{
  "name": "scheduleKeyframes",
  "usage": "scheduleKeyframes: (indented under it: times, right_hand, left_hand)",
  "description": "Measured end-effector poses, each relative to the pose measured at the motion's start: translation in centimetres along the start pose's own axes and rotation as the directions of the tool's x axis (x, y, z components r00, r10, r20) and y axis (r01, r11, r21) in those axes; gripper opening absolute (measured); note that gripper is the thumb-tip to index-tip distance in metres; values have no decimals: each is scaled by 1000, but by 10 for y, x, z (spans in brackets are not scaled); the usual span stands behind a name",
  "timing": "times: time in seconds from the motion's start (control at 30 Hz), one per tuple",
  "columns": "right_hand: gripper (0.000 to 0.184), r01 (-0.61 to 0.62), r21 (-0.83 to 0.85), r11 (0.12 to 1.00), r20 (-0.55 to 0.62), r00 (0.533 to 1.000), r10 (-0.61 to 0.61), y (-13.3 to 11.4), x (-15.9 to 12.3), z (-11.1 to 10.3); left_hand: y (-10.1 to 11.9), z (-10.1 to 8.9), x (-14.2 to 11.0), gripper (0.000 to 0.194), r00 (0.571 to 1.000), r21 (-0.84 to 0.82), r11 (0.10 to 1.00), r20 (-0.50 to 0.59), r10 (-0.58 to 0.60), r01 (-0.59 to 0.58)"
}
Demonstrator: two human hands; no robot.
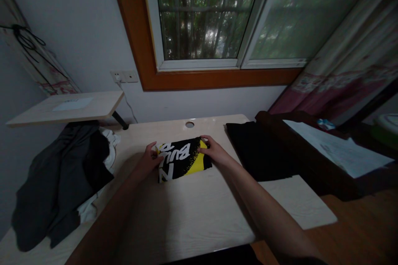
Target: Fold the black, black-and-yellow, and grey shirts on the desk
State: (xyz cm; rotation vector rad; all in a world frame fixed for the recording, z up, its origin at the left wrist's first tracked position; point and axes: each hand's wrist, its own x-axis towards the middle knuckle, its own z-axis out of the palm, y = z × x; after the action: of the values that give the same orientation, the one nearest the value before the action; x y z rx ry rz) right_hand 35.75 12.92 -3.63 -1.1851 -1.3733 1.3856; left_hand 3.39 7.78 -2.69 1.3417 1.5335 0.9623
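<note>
In the head view, the folded printed cloth [180, 159], black, yellow and white, is at the middle of the pale table [199, 211]; the left hand [151, 157] grips its left end and the right hand [212, 151] its right end, each with the fingers curled at the far side and the thumb in front. To the left, a heap of grey clothes [59, 174] covers much of that side, its upper part beneath a raised shelf [105, 103] bearing a paper [73, 104]. To the right lies a black folded cloth [261, 151], next to dark brown furniture [314, 169] with a pale sheet [336, 147] on it. A round hole [189, 124] sits near the table's far edge, below the window [202, 16]. Pale tabletop shows between the heap and the black cloth, and from the printed cloth to the near edge.
</note>
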Motion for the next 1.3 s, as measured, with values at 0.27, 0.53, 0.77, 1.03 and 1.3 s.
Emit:
scheduleKeyframes:
  times: [0.27,0.53,0.77,1.03,1.3]
  right_hand:
    - [71,-62,44,997,216,975,51,1,-16,-6]
    - [59,121,-1,993,0,993,-121,-11,-11,9]
    - [49,123,-474,872,-72,981,-178,0,-5,9]
    - [44,219,-893,394,34,904,-426,-41,-33,46]
    - [53,324,-912,251,232,913,-335,-13,-46,98]
  left_hand:
    - [6,-12,-24,81,970,-105,989,230,-75,102]
    - [15,-10,-12,60,998,65,997,-51,39,-35]
    - [-16,-5,3,54,986,348,935,-112,120,-74]
    - [18,28,-22,42,770,790,441,59,636,-425]
    - [1,79,-31,48,836,877,327,138,530,-352]
